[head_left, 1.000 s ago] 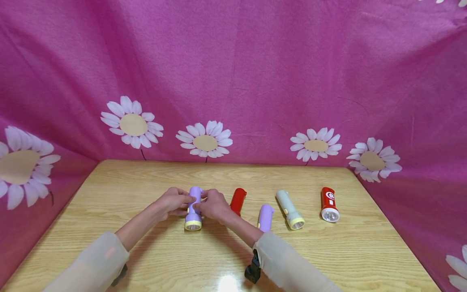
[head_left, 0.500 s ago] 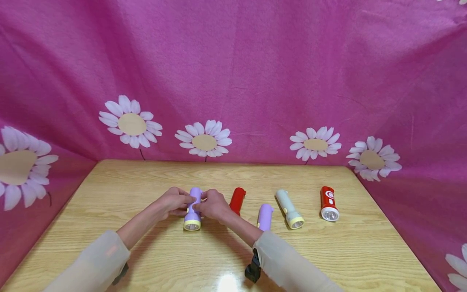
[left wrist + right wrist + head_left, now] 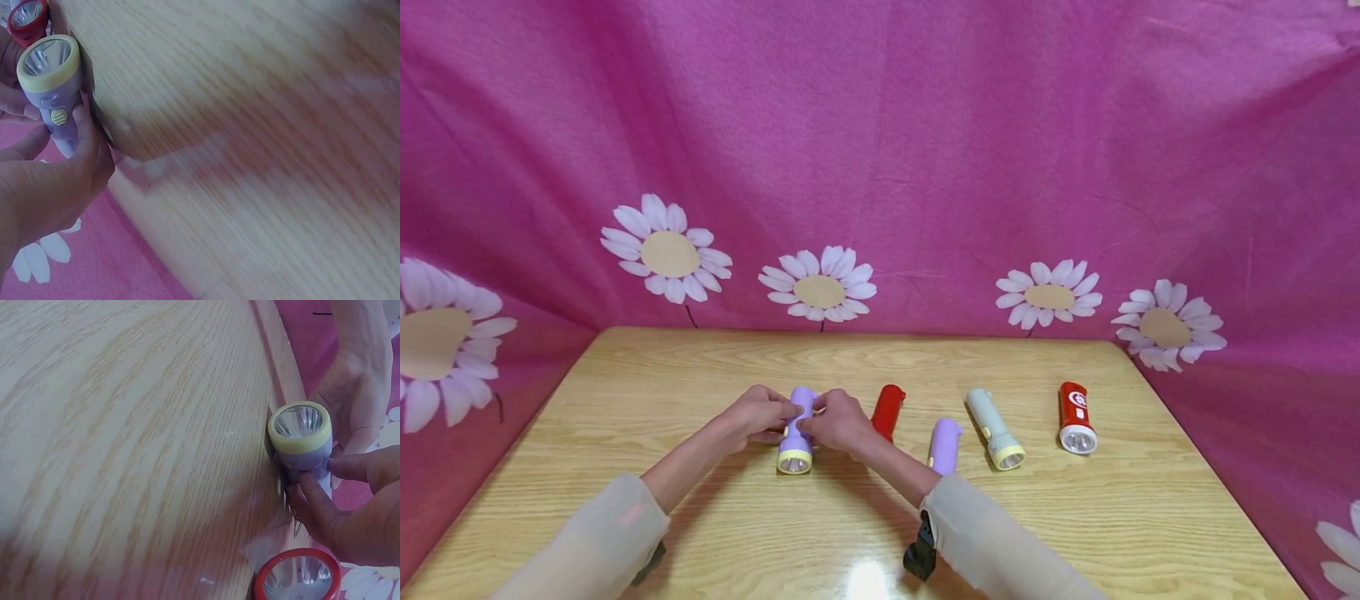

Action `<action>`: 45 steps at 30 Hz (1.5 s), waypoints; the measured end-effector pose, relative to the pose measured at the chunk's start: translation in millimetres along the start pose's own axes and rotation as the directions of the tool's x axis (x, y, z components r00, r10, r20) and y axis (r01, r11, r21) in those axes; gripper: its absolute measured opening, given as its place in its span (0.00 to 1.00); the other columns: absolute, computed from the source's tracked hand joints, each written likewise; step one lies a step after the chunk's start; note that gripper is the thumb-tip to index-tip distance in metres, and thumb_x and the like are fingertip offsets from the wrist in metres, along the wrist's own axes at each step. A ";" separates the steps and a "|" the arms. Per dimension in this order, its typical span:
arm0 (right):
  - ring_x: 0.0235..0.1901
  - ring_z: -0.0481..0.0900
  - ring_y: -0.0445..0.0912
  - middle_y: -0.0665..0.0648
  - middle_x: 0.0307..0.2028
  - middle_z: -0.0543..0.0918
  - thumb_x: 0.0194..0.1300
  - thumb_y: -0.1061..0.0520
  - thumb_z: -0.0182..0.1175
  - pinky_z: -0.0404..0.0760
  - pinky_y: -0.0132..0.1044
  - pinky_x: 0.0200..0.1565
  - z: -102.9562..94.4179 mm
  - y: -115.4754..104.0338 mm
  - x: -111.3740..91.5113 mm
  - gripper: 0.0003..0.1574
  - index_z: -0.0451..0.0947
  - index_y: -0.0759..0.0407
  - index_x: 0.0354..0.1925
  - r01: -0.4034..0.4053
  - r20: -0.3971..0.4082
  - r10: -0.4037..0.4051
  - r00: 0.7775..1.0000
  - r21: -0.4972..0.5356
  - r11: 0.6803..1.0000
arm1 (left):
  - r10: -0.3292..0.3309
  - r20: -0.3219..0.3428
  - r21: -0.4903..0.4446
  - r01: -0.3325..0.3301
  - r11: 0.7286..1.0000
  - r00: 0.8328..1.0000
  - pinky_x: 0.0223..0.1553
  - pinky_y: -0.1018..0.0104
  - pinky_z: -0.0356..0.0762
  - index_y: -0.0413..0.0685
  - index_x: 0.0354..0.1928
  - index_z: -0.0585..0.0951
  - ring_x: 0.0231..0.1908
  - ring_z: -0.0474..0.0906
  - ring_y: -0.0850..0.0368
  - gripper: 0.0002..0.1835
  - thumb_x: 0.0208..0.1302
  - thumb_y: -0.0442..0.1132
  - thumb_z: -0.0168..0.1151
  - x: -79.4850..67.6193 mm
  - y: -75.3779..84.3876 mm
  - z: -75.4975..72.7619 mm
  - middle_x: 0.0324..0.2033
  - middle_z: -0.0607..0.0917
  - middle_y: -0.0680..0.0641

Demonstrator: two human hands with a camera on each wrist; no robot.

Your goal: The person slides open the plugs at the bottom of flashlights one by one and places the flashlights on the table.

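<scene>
In the head view, a purple flashlight (image 3: 797, 444) with a yellow rim lies on the wooden table, lens toward me. My left hand (image 3: 762, 417) pinches its body from the left. From the right, my right hand (image 3: 841, 422) grips the same body between thumb and fingers. The left wrist view shows a ridged yellow switch (image 3: 59, 117) on the flashlight, with my left fingers around the body just below. In the right wrist view my right hand (image 3: 365, 515) holds it close behind the yellow head (image 3: 301, 444).
Right of my hands lie a red flashlight (image 3: 889, 408), another purple flashlight (image 3: 945, 443) partly hidden by my right forearm, a pale green flashlight (image 3: 992, 425) and a red one with a white rim (image 3: 1075, 408). A pink flowered cloth (image 3: 925, 167) hangs behind the wooden table (image 3: 760, 542).
Both hands keep their hold on the purple flashlight, nearly still. The view has shifted very slightly; the other flashlights stay where they were.
</scene>
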State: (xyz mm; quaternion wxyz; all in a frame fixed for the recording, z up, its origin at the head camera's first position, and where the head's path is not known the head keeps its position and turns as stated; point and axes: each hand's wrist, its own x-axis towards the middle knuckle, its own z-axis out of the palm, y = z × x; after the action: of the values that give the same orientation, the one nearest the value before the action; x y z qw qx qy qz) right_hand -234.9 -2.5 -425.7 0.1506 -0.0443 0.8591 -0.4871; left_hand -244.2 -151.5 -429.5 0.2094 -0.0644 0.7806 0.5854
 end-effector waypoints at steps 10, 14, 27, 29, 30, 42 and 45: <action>0.24 0.82 0.44 0.58 0.30 0.81 0.55 0.61 0.65 0.81 0.31 0.26 -0.1 -0.4 -2.0 0.22 0.74 0.71 0.47 0.007 0.004 -0.007 1.000 0.002 1.000 | 0.013 0.003 0.000 -0.013 1.000 1.000 0.29 0.68 0.80 0.28 0.45 0.75 0.29 0.76 0.59 0.15 0.61 0.35 0.58 -2.4 0.4 0.4 0.30 0.80 0.45; 0.24 0.82 0.44 0.59 0.30 0.81 0.54 0.61 0.66 0.81 0.31 0.26 0.1 -0.9 -2.3 0.22 0.74 0.71 0.46 0.012 0.002 -0.012 1.000 -0.007 1.000 | 0.021 0.009 0.000 -0.021 1.000 1.000 0.30 0.67 0.81 0.27 0.46 0.75 0.30 0.77 0.59 0.16 0.61 0.35 0.57 -2.6 -0.2 -0.7 0.31 0.81 0.45; 0.22 0.81 0.44 0.57 0.28 0.81 0.53 0.59 0.67 0.79 0.30 0.24 2.0 -2.2 -0.6 0.22 0.75 0.70 0.44 0.042 -0.005 -0.042 0.999 -0.069 0.997 | 0.018 0.027 -0.033 -0.017 0.999 0.999 0.33 0.64 0.82 0.25 0.47 0.73 0.32 0.79 0.57 0.17 0.61 0.33 0.58 -1.9 -2.1 -6.4 0.31 0.81 0.43; 0.22 0.81 0.43 0.56 0.28 0.81 0.53 0.58 0.67 0.79 0.29 0.23 1.4 -2.3 -0.8 0.22 0.76 0.70 0.44 0.050 -0.006 -0.051 0.999 -0.076 0.996 | 0.016 0.023 -0.030 -0.016 0.999 1.000 0.33 0.64 0.82 0.25 0.47 0.74 0.32 0.79 0.57 0.17 0.61 0.33 0.58 -1.7 -1.8 -6.8 0.31 0.82 0.43; 0.22 0.81 0.43 0.56 0.28 0.81 0.53 0.58 0.67 0.79 0.29 0.23 1.1 -2.3 -0.9 0.22 0.76 0.70 0.43 0.053 -0.006 -0.054 0.999 -0.079 0.995 | 0.014 0.020 -0.031 -0.014 0.999 1.000 0.33 0.64 0.82 0.25 0.47 0.74 0.32 0.79 0.57 0.17 0.61 0.33 0.58 -1.4 -1.6 -6.9 0.31 0.82 0.42; 0.23 0.79 0.41 0.56 0.30 0.81 0.52 0.56 0.68 0.78 0.29 0.24 -0.3 -1.6 -1.4 0.24 0.76 0.69 0.44 0.052 -0.014 -0.053 0.998 -0.087 0.995 | 0.015 -0.005 0.005 -0.015 1.000 1.000 0.34 0.63 0.82 0.26 0.44 0.75 0.32 0.78 0.57 0.16 0.59 0.35 0.59 -2.8 0.9 -4.1 0.33 0.80 0.41; 0.23 0.79 0.41 0.56 0.30 0.81 0.52 0.57 0.67 0.78 0.29 0.24 -0.6 -1.7 -1.7 0.23 0.76 0.69 0.44 0.063 -0.011 -0.064 0.998 -0.091 0.994 | 0.018 -0.013 0.014 -0.018 1.000 1.000 0.34 0.63 0.82 0.26 0.43 0.76 0.31 0.78 0.57 0.16 0.58 0.35 0.60 -2.8 0.7 -3.2 0.32 0.80 0.42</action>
State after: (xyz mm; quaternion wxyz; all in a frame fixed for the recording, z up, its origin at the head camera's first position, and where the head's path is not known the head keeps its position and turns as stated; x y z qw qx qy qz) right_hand -233.5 -2.5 -423.7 0.1268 -0.0751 0.8795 -0.4525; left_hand -242.6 -154.7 -427.0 0.1993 -0.0597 0.7866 0.5814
